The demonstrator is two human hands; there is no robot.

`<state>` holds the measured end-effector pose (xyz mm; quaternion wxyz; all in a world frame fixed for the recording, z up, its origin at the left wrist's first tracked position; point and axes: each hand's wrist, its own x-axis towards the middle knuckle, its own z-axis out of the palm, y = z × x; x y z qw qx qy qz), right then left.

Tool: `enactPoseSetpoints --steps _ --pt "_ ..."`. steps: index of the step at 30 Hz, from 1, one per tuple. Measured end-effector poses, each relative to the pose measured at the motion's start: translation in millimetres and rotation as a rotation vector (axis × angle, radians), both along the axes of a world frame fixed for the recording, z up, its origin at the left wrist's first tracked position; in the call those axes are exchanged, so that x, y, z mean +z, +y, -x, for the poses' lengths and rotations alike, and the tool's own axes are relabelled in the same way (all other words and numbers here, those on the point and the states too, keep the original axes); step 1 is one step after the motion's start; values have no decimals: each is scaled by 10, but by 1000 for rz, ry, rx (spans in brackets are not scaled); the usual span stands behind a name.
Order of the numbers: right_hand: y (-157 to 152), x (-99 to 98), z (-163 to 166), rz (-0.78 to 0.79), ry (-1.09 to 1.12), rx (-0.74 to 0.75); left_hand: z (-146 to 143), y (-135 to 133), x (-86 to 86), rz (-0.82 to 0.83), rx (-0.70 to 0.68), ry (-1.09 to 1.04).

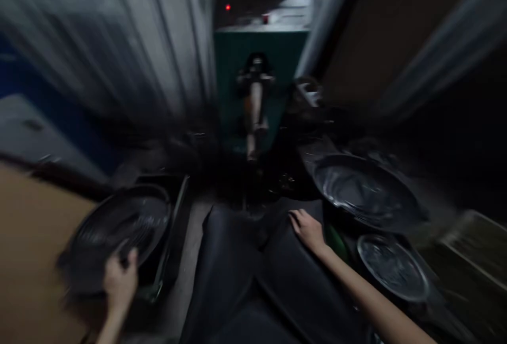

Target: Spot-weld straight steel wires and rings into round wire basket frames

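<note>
My left hand (pixel 121 280) is at the near edge of a dark, round, shallow basin (pixel 85 259) on the left. Its thumb and fingers are closed around something small and dark, too blurred to name. Over my lap lies a black apron (pixel 233 270), smooth and folded between the knees. My right hand (pixel 309 233) rests on the apron over the right knee, its fingers slightly bent and lying on the cloth.
To the right are a large dark basin (pixel 368 191) with a wet-looking surface and a smaller round tray (pixel 392 267). A tan panel (pixel 31 249) stands at far left. Ahead, a machine-like fixture (pixel 256 80) is set against a green panel (pixel 229 64). The scene is dim and blurred.
</note>
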<state>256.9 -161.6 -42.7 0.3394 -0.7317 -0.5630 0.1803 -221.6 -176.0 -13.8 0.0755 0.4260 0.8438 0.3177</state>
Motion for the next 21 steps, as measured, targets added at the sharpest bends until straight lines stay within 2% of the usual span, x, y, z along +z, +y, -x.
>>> enactPoseSetpoints --steps 1,2,3,5,7,11,14,16,18,21 --pt "0 -50 -125 -10 -29 23 -397 280 -180 -80 -187 -54" --pt "32 -87 -228 -30 -43 53 -787 475 -328 -115 -370 -117" --pt "96 -105 -328 -64 -39 65 -1142 601 -445 -127 -497 -169" --pt "315 -67 -578 -149 -12 2 -1687 722 -599 -113 -646 -255" --pt "653 65 -937 -226 -33 -135 -1981 756 -695 -76 -677 -291" --pt "1609 481 -1797 -245 -199 -359 -2052 777 -848 -32 -641 -284" --pt "2382 736 -2232 -208 -298 -458 -1996 802 -908 -35 -619 -259" --pt "2810 820 -2360 -182 -296 -497 -1990 813 -904 -35 -620 -224" --pt "3111 835 -2406 -104 -212 -514 -2006 816 -877 -28 -625 -195" --pt "3314 790 -2450 26 -45 -502 -2040 819 -828 -27 -639 -178"
